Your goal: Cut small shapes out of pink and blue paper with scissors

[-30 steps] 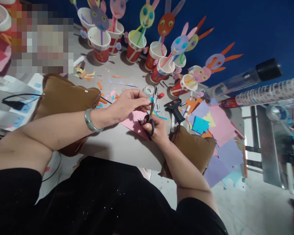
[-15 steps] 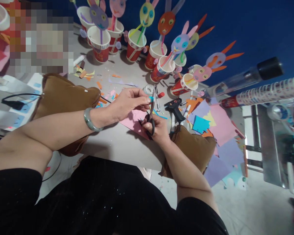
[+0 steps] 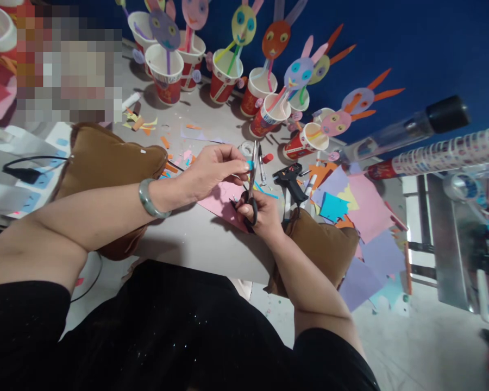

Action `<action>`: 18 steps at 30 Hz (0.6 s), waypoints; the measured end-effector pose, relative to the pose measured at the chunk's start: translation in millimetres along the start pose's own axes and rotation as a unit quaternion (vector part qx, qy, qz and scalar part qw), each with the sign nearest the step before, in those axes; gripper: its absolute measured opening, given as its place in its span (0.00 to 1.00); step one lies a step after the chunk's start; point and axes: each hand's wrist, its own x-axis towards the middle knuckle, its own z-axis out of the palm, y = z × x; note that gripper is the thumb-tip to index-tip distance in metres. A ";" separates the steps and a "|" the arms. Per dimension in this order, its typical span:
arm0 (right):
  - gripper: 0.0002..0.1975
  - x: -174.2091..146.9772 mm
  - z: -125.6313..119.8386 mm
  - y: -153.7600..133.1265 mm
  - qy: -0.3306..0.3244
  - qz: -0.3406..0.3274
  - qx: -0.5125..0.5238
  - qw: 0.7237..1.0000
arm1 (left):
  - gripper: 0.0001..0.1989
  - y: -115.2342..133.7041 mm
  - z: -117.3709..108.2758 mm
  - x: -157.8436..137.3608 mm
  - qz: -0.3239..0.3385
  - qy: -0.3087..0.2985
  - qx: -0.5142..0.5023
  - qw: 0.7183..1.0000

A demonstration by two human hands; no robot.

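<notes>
Between the thumb and fingers of my left hand (image 3: 220,167) is a small blue piece of paper (image 3: 250,164). My right hand (image 3: 264,214) is closed around the black handles of a pair of scissors (image 3: 253,175), whose blades point up and away from me. The blades stand right at the blue piece; whether they touch it I cannot tell. A pink sheet of paper (image 3: 223,203) lies on the table under both hands, partly covered by them. Just right of the scissors rests a black glue gun (image 3: 292,182).
Red paper cups (image 3: 224,81) holding straws with paper rabbit faces stand along the blue back wall. Brown cushions (image 3: 110,157) lie at both sides. Coloured paper sheets (image 3: 370,206) pile up at the right. A stack of cups (image 3: 448,152) and a power strip (image 3: 44,179) flank the table.
Both hands keep nearly the same place. The scissor blades have shifted very slightly to the left with the blue piece; otherwise the scene looks the same.
</notes>
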 end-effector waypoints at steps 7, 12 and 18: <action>0.30 -0.4 1.1 -0.3 -0.010 0.003 0.018 1.000 | 0.06 -2.9 -2.5 1.1 0.013 -0.011 -0.004 1.000; 0.31 -0.8 1.3 0.2 -0.013 0.005 0.015 1.000 | 0.07 -2.3 -2.1 1.6 0.010 -0.002 0.002 1.000; 0.31 -0.8 1.1 0.6 -0.012 0.004 0.014 1.000 | 0.07 -0.6 -1.6 1.8 0.012 0.003 -0.004 1.000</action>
